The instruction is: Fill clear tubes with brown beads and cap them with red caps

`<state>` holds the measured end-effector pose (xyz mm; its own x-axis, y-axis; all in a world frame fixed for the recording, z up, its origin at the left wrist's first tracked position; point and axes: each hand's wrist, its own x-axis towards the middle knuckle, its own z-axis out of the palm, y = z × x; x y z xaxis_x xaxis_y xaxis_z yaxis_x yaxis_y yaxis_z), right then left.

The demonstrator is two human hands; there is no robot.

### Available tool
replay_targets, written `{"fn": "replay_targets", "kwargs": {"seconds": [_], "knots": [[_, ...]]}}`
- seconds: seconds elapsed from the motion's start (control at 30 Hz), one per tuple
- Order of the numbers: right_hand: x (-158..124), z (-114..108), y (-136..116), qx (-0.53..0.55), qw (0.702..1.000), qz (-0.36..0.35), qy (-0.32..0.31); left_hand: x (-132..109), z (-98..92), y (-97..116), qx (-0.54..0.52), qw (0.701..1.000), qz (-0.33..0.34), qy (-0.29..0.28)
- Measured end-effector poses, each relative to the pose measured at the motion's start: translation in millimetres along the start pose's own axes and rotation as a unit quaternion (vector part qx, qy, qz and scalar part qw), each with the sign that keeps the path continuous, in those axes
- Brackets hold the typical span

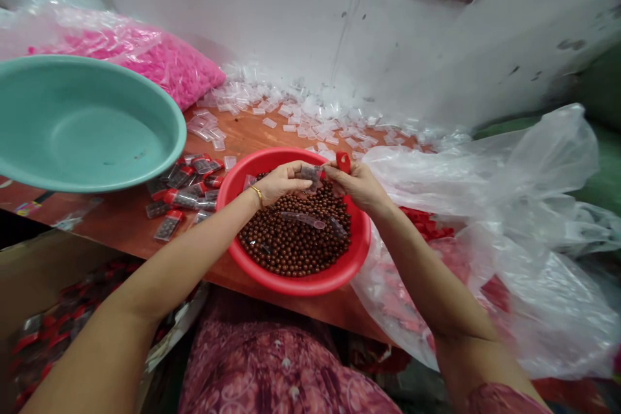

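Observation:
A red bowl (359, 252) full of small brown beads (295, 239) stands at the table's front edge. Both hands meet above its far side. My left hand (281, 182) pinches a small clear plastic case (309, 173) that holds some beads. My right hand (356, 184) is closed on a red cap (343, 162), which sits right beside the case's end. A clear tube (301, 218) lies on top of the beads.
A large teal basin (87, 123) juts over the table at left. Filled red-capped cases (187, 191) lie between it and the bowl. Several empty clear cases (291, 110) are strewn along the wall. A bag of pink parts (160, 61) lies far left; a crumpled clear bag (509, 207) of red caps is right.

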<state>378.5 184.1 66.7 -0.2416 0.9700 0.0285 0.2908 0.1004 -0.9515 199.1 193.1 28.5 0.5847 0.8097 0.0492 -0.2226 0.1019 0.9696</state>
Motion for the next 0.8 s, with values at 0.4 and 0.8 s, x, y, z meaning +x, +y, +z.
{"fn": "replay_targets", "kwargs": {"seconds": [0.4, 0.8], "knots": [[-8, -5, 7, 0.015, 0.997, 0.081, -0.012, 4, 3.9, -5, 0.066, 0.994, 0.051, 0.071], [-13, 2, 16, 0.097, 0.993, 0.051, 0.040, 0, 9.1, 0, 0.087, 0.995, 0.041, 0.000]]}}
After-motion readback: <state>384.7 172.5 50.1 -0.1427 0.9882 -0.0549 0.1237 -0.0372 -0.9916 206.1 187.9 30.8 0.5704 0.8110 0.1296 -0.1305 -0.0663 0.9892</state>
